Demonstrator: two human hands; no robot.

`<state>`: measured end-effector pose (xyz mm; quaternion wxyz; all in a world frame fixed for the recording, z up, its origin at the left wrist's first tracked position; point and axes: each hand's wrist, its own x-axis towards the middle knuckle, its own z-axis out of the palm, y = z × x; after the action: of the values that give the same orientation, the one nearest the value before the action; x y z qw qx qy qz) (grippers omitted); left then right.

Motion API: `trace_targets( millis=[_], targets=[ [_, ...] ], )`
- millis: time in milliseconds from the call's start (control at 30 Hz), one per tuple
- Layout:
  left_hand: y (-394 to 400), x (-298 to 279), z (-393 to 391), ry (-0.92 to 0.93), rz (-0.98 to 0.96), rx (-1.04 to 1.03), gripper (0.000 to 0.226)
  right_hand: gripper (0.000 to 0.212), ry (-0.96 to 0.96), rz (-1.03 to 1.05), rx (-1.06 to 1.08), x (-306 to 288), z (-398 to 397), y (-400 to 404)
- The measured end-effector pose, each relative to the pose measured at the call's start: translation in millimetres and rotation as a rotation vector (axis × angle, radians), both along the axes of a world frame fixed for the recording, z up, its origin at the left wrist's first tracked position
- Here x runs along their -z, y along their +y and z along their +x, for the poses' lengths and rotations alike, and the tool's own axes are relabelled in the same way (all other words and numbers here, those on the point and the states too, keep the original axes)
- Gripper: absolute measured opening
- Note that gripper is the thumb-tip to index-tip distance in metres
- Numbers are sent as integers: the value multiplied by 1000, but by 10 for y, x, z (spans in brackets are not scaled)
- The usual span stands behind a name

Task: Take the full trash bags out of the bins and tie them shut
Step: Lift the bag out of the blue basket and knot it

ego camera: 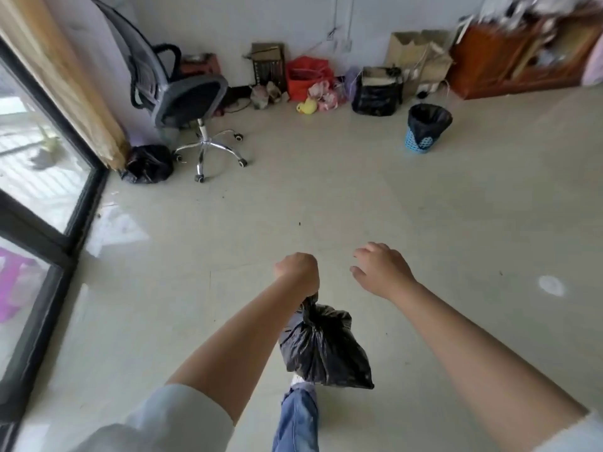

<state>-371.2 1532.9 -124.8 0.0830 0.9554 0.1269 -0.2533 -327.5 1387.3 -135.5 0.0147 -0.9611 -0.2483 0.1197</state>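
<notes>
Nearest: black bag [321,349] hanging over floor [326,207], neck gathered, looks tied. L hand [298,270] fingers curled tight on neck. R hand [380,272] free, fingers loosely spread. Long axis approx vertical, neck up. Second bag [148,164] on floor by chair [182,93]. Bin [427,127] far R, liner in place; fullness can't tell. Prob. one bin left.

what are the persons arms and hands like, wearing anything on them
Both forearms are bare, with pale grey-white sleeves pushed up near the elbows. The left hand and right hand wear no gloves; no rings, watch or bracelets show from this view.
</notes>
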Motion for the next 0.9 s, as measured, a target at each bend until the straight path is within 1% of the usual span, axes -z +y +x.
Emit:
trace_targets(
  millis=[67,200,300,400,500,667,767,900],
  targets=[
    [-158,-53,565,5,-18,55,24,39,-8,-9,78,-74,533,-205],
    [-507,-214,1724,-28,-6,144,18,36,-36,41,238,-276,1535,-631],
    [-792,-287,2618,-80,-6,200,33,36,-46,46,297,-360,2286,-931],
    [-1075,-297,3546,-116,12,234,35,36,-64,43,345,-353,3123,-1255],
    [-1321,-238,4496,-116,5,223,34,37,-58,59,358,-279,4046,-1566],
    [-1721,-124,5986,-74,0,124,33,38,13,72,327,-186,5671,-2001],
    [-1917,-89,6724,-43,15,84,34,39,83,42,312,-168,6481,-2144],
    [-1993,-5,7743,-39,27,15,34,38,139,22,238,-80,7523,-2192]
  ],
)
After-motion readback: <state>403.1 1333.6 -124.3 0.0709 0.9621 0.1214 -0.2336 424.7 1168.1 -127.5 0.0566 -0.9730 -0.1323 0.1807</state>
